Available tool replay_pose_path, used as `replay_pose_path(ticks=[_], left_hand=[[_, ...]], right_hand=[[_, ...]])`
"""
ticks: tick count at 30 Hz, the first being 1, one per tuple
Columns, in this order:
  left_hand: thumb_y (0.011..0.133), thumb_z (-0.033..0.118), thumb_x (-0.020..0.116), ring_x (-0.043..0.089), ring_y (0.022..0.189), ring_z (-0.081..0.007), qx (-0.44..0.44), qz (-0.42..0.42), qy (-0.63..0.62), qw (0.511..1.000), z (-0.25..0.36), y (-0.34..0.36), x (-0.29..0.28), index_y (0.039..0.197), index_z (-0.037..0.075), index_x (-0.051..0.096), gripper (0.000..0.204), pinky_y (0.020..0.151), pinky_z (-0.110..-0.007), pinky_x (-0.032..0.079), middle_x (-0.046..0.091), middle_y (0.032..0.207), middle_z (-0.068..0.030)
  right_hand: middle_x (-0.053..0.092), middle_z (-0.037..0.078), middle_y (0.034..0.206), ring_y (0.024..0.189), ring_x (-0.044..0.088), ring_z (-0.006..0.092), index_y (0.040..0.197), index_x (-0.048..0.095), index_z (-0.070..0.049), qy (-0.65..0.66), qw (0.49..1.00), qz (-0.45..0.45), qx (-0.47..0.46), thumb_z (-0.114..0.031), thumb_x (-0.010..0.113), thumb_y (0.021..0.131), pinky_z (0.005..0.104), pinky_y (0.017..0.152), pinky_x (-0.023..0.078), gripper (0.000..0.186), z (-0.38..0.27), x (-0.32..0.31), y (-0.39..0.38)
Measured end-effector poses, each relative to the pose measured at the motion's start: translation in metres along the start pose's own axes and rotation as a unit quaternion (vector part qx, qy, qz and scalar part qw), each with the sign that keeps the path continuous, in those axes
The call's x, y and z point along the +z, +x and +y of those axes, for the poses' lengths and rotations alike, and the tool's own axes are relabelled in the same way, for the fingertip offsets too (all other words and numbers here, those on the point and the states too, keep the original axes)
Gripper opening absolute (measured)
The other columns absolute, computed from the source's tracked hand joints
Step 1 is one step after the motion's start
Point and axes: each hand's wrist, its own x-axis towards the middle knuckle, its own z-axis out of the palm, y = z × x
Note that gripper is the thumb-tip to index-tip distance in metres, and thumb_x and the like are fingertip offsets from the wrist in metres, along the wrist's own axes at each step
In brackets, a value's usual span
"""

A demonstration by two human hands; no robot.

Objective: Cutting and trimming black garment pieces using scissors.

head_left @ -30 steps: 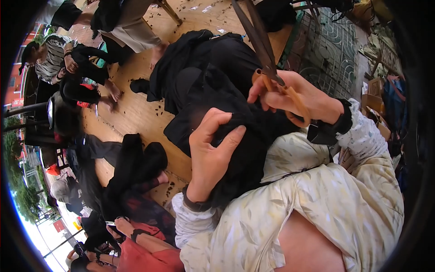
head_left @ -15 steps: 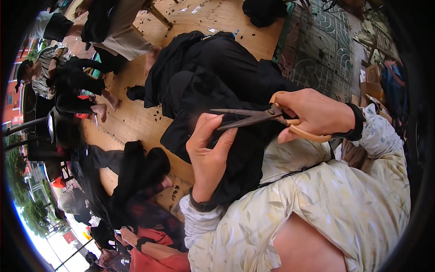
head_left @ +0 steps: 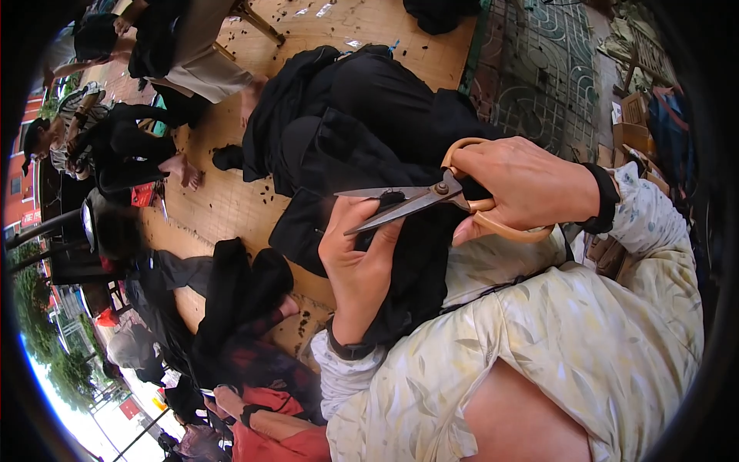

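My right hand [head_left: 531,181] grips a pair of scissors [head_left: 440,188] with tan loop handles and worn metal blades. The blades stand apart and point left across the fingertips of my left hand [head_left: 358,262]. Its thumb and forefinger pinch a small dark lump [head_left: 391,199], which sits between the two blades; its kind is too small to make out. Black cloth [head_left: 339,154] lies bunched over my lap and legs beneath both hands.
Many small dark bits [head_left: 265,189] are scattered over the wooden board [head_left: 208,208]. A person in red [head_left: 277,439] works close by on the left, and others sit farther off. Patterned paving [head_left: 539,69] and cardboard boxes [head_left: 633,115] lie to the right.
The scissor blades have spread wider, and their tips have moved left, farther past my left fingers. My right hand has shifted slightly left. The left hand keeps its pinch.
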Motion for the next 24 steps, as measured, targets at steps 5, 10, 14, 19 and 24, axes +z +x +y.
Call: replay_pose_path(ticks=[5, 10, 14, 19, 24], left_hand=[[0.082, -0.006, 0.07, 0.056, 0.089, -0.0133, 0.015, -0.002, -0.003, 1.0, 0.001, 0.0, 0.002, 0.099, -0.004, 0.061, 0.02, 0.081, -0.022, 0.042, 0.06, 0.097, -0.0066], [0.081, -0.006, 0.071, 0.055, 0.089, -0.0138, 0.021, -0.004, 0.017, 1.0, 0.001, 0.0, 0.001, 0.099, -0.004, 0.062, 0.02, 0.08, -0.023, 0.042, 0.06, 0.096, -0.0065], [0.076, -0.005, 0.074, 0.057, 0.081, -0.0184, 0.028, 0.003, 0.024, 0.999, 0.003, 0.002, 0.003, 0.094, -0.004, 0.062, 0.021, 0.073, -0.026, 0.044, 0.06, 0.088, -0.0084], [0.075, -0.005, 0.074, 0.056, 0.082, -0.0199, 0.035, -0.013, 0.042, 0.998, 0.004, 0.004, 0.003, 0.092, -0.004, 0.063, 0.02, 0.075, -0.027, 0.043, 0.06, 0.088, -0.0088], [0.075, -0.004, 0.074, 0.056, 0.083, -0.0199, 0.029, -0.022, 0.02, 0.999, 0.002, 0.005, 0.002, 0.092, -0.005, 0.064, 0.019, 0.075, -0.027, 0.043, 0.061, 0.089, -0.0089]], right_hand=[[0.063, 0.021, 0.085, 0.082, 0.063, 0.0393, 0.092, 0.058, 0.006, 0.017, 1.0, -0.01, 0.006, -0.061, 0.071, 0.073, 0.0422, 0.069, 0.049, 0.071, -0.002, 0.0, 0.0], [0.062, 0.02, 0.081, 0.078, 0.063, 0.0393, 0.086, 0.058, 0.005, 0.0, 0.999, -0.029, 0.022, -0.061, 0.072, 0.072, 0.0428, 0.066, 0.048, 0.068, -0.006, -0.001, 0.002], [0.061, 0.019, 0.074, 0.073, 0.062, 0.039, 0.08, 0.058, 0.004, 0.013, 0.997, -0.054, 0.044, -0.063, 0.072, 0.07, 0.0426, 0.062, 0.048, 0.069, -0.006, -0.006, 0.002], [0.06, 0.019, 0.07, 0.069, 0.062, 0.0381, 0.077, 0.058, 0.004, 0.018, 0.996, -0.066, 0.054, -0.064, 0.073, 0.068, 0.0422, 0.059, 0.047, 0.07, 0.002, -0.002, 0.0], [0.057, 0.016, 0.062, 0.059, 0.058, 0.0362, 0.071, 0.056, 0.002, -0.001, 0.999, 0.034, -0.025, -0.066, 0.073, 0.068, 0.04, 0.054, 0.044, 0.07, 0.012, 0.004, -0.002]])
